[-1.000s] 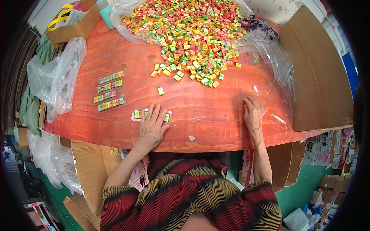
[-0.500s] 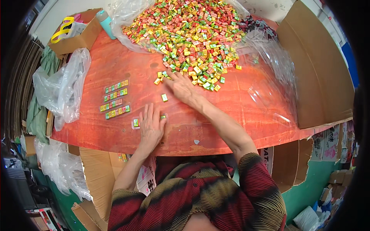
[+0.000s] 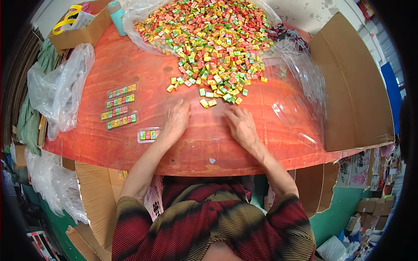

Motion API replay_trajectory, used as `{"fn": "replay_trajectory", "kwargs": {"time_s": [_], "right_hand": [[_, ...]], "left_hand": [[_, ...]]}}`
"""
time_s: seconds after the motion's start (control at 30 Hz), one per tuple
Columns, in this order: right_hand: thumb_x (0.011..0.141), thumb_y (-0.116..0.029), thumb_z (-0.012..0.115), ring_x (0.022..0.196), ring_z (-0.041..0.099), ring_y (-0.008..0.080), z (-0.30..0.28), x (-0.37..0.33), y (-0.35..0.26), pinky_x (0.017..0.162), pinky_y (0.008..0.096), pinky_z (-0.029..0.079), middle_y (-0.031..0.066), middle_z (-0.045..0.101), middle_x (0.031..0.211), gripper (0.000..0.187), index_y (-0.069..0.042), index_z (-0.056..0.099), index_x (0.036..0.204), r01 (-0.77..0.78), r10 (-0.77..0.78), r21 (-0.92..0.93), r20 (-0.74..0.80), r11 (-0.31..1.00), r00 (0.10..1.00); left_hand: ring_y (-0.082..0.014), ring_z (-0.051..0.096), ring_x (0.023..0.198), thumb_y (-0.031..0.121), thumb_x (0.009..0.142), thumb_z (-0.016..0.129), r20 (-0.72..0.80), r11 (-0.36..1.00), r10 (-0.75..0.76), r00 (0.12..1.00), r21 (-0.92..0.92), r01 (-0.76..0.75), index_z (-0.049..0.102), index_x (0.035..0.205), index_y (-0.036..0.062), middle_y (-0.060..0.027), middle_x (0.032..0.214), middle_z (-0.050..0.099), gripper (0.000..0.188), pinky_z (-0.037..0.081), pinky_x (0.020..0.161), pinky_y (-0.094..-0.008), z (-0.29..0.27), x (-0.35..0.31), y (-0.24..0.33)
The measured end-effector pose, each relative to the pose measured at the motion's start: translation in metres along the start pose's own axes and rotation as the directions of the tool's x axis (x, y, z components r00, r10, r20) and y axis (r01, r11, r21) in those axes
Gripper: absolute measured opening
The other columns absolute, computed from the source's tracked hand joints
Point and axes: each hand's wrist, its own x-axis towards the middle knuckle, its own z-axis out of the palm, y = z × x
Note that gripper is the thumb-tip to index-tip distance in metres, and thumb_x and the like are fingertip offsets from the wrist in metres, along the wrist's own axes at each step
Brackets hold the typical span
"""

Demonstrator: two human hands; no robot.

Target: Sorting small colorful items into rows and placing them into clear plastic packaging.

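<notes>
My left hand is over the table with its fingers bent down; their tips are hidden or smeared. Under that wrist, a clear plastic tray is partly covered and has a row of small coloured blocks in it. To the right, my right hand hovers near the front of the block pile, fingers bent and apart, with nothing visible in them. Ahead of my hands spreads a big heap of small red, yellow and green blocks. Two yellow blocks lie between the heap and my hands.
Several filled trays are lined up at left on the red table. Clear plastic bags hang at the left edge. A turquoise bottle stands by a cardboard box. Empty clear trays and a large cardboard panel are at right.
My left hand has lifted off the tray and moved forward, uncovering blocks in it. My right hand has drawn back from the heap toward me and right. Two yellow blocks now lie before the heap.
</notes>
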Motion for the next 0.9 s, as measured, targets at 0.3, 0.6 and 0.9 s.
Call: {"fn": "replay_trajectory", "kwargs": {"time_s": [0.3,0.6,0.9], "right_hand": [[0.078,-0.013,0.059,0.080,0.055,0.0297,0.003,-0.008,-0.026,0.066,0.0380,0.045,0.0116,0.056,0.087,0.016,-0.005,0.059,0.092,-0.149,0.149,0.016,0.011,0.989,0.989],[0.077,-0.018,0.058,0.077,0.056,0.0306,0.046,0.047,-0.012,0.063,0.0397,0.047,0.0139,0.054,0.084,0.017,-0.004,0.057,0.088,-0.190,0.190,0.008,0.019,0.982,0.982],[0.075,-0.009,0.057,0.081,0.056,0.0305,0.031,0.034,-0.005,0.067,0.0403,0.046,0.0126,0.054,0.086,0.019,-0.005,0.059,0.093,-0.013,0.009,0.161,0.020,0.987,1.000]], "left_hand": [[-0.0364,0.053,0.082,0.005,0.070,0.065,-0.033,0.987,-0.032,0.999,-0.159,0.026,0.055,0.096,0.0039,-0.0170,0.087,0.051,0.028,0.044,0.070,-0.0427,0.014,0.016,0.019],[-0.0346,0.054,0.085,0.005,0.068,0.067,0.007,0.985,-0.029,1.000,-0.171,0.029,0.058,0.096,0.0030,-0.0165,0.089,0.052,0.029,0.044,0.072,-0.0408,0.014,0.021,0.019],[-0.0346,0.053,0.082,0.007,0.067,0.069,-0.013,0.982,-0.006,1.000,-0.186,0.003,0.057,0.097,0.0014,-0.0152,0.089,0.049,0.033,0.044,0.071,-0.0411,0.014,0.013,0.027]]}}
